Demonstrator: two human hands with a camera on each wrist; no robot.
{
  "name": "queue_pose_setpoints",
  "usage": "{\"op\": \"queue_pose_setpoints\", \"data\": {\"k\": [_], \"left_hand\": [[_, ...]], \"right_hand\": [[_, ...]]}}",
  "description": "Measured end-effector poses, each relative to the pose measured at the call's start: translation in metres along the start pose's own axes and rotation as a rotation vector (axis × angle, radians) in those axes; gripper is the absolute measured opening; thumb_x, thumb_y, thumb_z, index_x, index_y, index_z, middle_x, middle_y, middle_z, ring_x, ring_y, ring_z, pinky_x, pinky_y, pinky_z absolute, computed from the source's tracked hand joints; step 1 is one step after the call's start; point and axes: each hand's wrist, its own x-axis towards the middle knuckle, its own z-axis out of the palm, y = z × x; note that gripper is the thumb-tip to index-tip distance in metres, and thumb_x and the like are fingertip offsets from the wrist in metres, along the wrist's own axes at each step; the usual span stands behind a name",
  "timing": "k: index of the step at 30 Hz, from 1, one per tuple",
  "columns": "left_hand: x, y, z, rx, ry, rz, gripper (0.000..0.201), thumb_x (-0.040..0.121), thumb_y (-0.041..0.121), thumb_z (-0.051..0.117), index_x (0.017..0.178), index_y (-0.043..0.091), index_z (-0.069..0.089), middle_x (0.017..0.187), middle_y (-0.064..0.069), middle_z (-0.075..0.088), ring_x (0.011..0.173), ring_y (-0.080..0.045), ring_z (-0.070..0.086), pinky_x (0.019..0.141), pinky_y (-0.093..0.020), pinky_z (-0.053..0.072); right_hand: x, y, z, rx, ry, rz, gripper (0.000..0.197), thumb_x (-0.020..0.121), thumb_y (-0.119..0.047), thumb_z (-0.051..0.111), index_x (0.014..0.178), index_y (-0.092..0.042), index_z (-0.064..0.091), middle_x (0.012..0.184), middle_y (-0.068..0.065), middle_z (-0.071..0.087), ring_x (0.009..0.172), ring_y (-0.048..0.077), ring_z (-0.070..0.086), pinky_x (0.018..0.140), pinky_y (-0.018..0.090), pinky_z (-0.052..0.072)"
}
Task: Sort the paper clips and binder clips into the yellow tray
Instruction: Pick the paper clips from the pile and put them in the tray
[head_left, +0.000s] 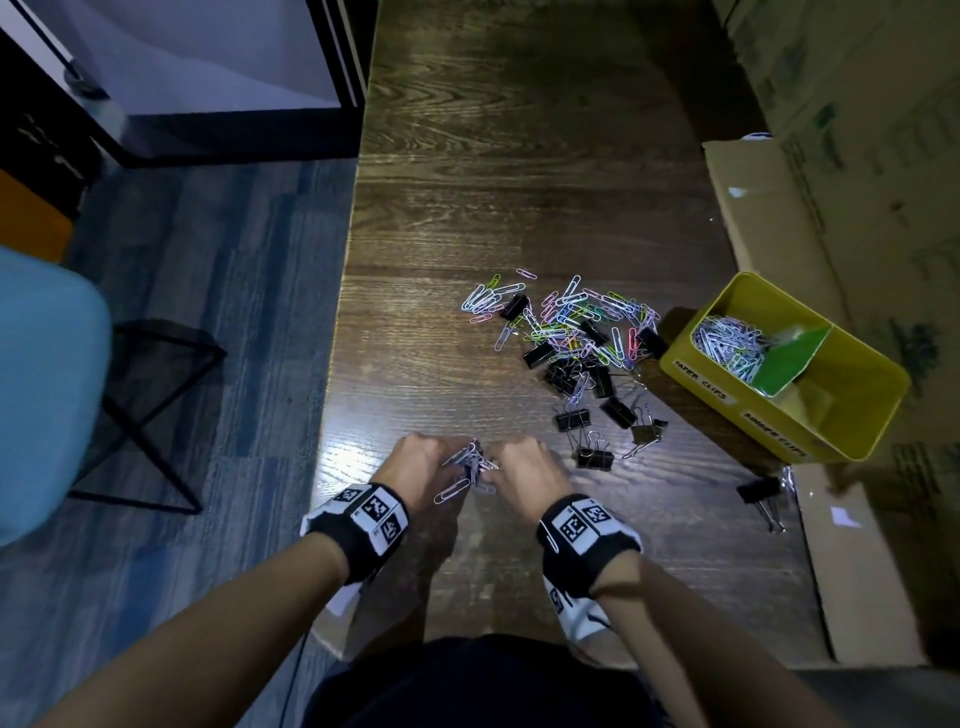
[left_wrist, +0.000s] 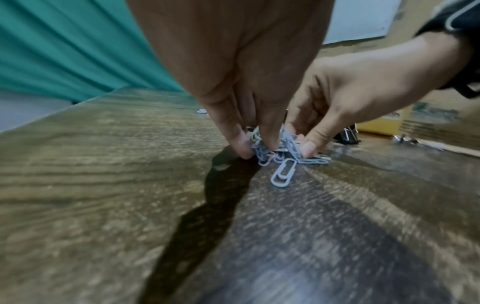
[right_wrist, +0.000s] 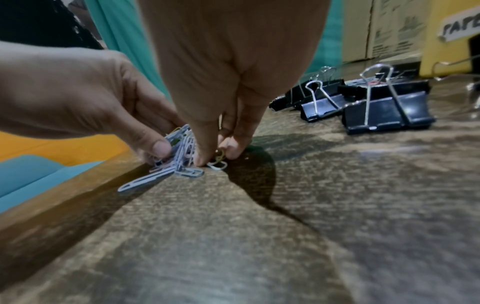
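Near the table's front edge, my left hand (head_left: 423, 460) and right hand (head_left: 522, 465) both pinch a small bunch of pale paper clips (head_left: 470, 465) from opposite sides, fingertips down on the wood. One clip (left_wrist: 283, 172) lies loose in front of the bunch. A mixed pile of coloured paper clips (head_left: 571, 317) and black binder clips (head_left: 597, 410) spreads across the middle of the table. The yellow tray (head_left: 852, 415) stands at the right; its far compartment holds white paper clips (head_left: 727, 345), behind a green divider (head_left: 784, 364).
Cardboard boxes (head_left: 862, 156) line the right side, and a flat cardboard piece (head_left: 852, 566) lies at the front right. One binder clip (head_left: 761, 493) sits apart beside it. A blue chair (head_left: 47, 395) stands left of the wooden table (head_left: 519, 182).
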Motion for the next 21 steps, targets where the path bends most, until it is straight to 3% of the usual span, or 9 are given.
{"op": "queue_pose_setpoints", "data": {"k": [3, 5, 9, 13, 18, 21], "left_hand": [[0.006, -0.003, -0.001, -0.167, 0.024, -0.105, 0.037, 0.072, 0.011, 0.075, 0.107, 0.023, 0.069, 0.086, -0.001, 0.073, 0.066, 0.000, 0.061, 0.077, -0.016, 0.047], [0.009, -0.007, -0.002, -0.304, 0.023, -0.154, 0.036, 0.066, 0.001, 0.077, 0.098, 0.017, 0.071, 0.079, 0.001, 0.070, 0.057, 0.008, 0.056, 0.073, -0.018, 0.048], [0.012, -0.015, -0.006, -0.510, 0.007, -0.225, 0.036, 0.062, -0.006, 0.079, 0.093, 0.011, 0.072, 0.082, -0.006, 0.073, 0.072, -0.013, 0.067, 0.078, -0.028, 0.055], [0.012, -0.017, -0.012, -0.662, -0.061, -0.284, 0.028, 0.069, -0.009, 0.074, 0.086, 0.012, 0.071, 0.064, 0.008, 0.072, 0.061, -0.001, 0.064, 0.061, -0.015, 0.053], [0.012, -0.022, -0.019, -0.767, -0.095, -0.320, 0.025, 0.070, -0.010, 0.072, 0.082, 0.012, 0.070, 0.065, 0.003, 0.072, 0.059, -0.004, 0.065, 0.061, -0.019, 0.054], [0.011, -0.020, -0.025, -0.839, -0.100, -0.337, 0.024, 0.070, -0.012, 0.070, 0.084, 0.008, 0.069, 0.065, -0.001, 0.072, 0.058, -0.007, 0.066, 0.059, -0.019, 0.055]], "right_hand": [[0.002, 0.002, 0.000, 0.092, 0.034, 0.053, 0.021, 0.088, -0.020, 0.065, 0.108, -0.015, 0.069, 0.102, 0.010, 0.070, 0.093, 0.022, 0.065, 0.076, 0.020, 0.041], [0.005, 0.002, -0.001, 0.137, 0.035, 0.088, 0.018, 0.083, -0.022, 0.071, 0.101, -0.019, 0.072, 0.100, 0.006, 0.071, 0.090, 0.020, 0.065, 0.077, 0.020, 0.043], [0.011, 0.005, -0.002, 0.137, 0.017, 0.101, 0.011, 0.079, -0.026, 0.075, 0.089, -0.023, 0.073, 0.087, -0.001, 0.072, 0.083, 0.016, 0.066, 0.072, 0.022, 0.048], [0.015, 0.010, -0.003, 0.198, -0.013, 0.093, 0.007, 0.081, -0.020, 0.074, 0.088, -0.018, 0.073, 0.077, -0.003, 0.066, 0.075, 0.011, 0.060, 0.068, 0.020, 0.044], [0.017, 0.012, 0.000, 0.155, -0.056, 0.034, 0.007, 0.083, -0.023, 0.069, 0.077, -0.021, 0.066, 0.084, 0.004, 0.068, 0.077, 0.018, 0.063, 0.068, 0.022, 0.044], [0.017, 0.016, 0.001, 0.210, -0.034, 0.027, 0.006, 0.082, -0.023, 0.072, 0.078, -0.021, 0.069, 0.082, 0.002, 0.069, 0.074, 0.014, 0.061, 0.065, 0.019, 0.045]]}}
